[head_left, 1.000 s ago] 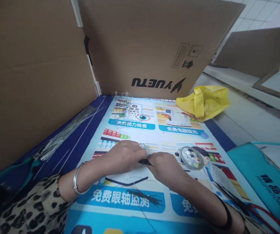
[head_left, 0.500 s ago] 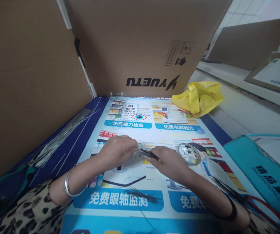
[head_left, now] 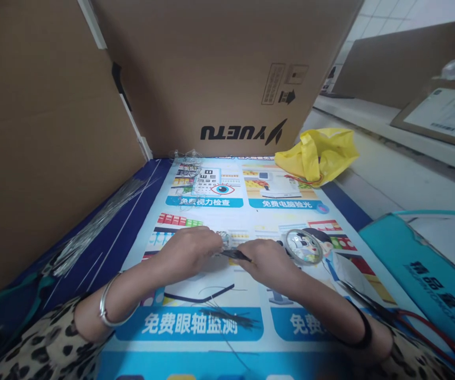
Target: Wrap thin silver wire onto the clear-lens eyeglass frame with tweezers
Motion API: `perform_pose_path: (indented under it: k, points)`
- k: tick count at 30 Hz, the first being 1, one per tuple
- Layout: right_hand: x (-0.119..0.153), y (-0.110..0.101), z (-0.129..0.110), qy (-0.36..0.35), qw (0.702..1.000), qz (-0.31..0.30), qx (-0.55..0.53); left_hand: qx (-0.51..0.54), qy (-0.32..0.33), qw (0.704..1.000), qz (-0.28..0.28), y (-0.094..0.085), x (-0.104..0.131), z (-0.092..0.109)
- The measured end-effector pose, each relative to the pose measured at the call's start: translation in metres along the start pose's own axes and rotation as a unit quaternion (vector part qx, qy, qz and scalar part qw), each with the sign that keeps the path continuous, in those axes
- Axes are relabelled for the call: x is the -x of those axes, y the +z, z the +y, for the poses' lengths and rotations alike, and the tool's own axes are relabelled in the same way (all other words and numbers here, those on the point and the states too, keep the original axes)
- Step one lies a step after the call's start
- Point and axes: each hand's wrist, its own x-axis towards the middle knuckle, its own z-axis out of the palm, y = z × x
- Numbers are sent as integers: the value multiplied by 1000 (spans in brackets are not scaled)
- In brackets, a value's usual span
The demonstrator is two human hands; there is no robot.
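Note:
Over the printed poster sheet (head_left: 140, 248), my left hand (head_left: 190, 250) is closed, its fingertips pinching a small looped wire piece (head_left: 223, 238), thin and silvery. My right hand (head_left: 270, 264) is wrapped round slim dark pliers (head_left: 235, 255), whose jaws point left and reach the wire piece. Whether the jaws grip the wire, I cannot tell. A round clear dish (head_left: 305, 247) with small shiny bits lies just right of my right hand. Below both hands, several dark wire lengths (head_left: 231, 319) are scattered on the sheet.
Cardboard walls (head_left: 211, 63) stand behind and at left. A bundle of wires (head_left: 96, 227) and a teal-handled tool (head_left: 17, 303) lie left. Wire shapes (head_left: 187, 163) sit at the back. Right are a yellow bag (head_left: 322, 155), red-handled scissors (head_left: 428, 332) and a teal box (head_left: 420, 269).
The pliers have tilted and sit slightly lower, and the wire piece now shows above their jaws. Both hands have stayed close together. The whole view has shifted a little.

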Motion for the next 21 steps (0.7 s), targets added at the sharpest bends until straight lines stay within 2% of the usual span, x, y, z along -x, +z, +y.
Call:
perform_pose_path:
  k: [3,8,10,13,16,18,21]
  points:
    - [0,-1,-2,5,1000,0,-1,15,-16,1000,16,3,0,2]
    - [-4,2,1,27,999,21,-33,82,-89,992,47,4,-1,4]
    - [-7,6,5,66,993,57,-76,112,-126,981,95,2,-2,3]
    - [-14,15,12,122,969,118,-181,157,-194,951,182,1,1,-1]
    - [-18,23,17,135,941,143,-277,184,-243,923,234,9,9,-10]
    - [-19,26,17,134,931,153,-302,195,-262,915,238,17,16,-15]
    - [-20,28,16,131,928,157,-311,226,-290,908,204,28,24,-20]
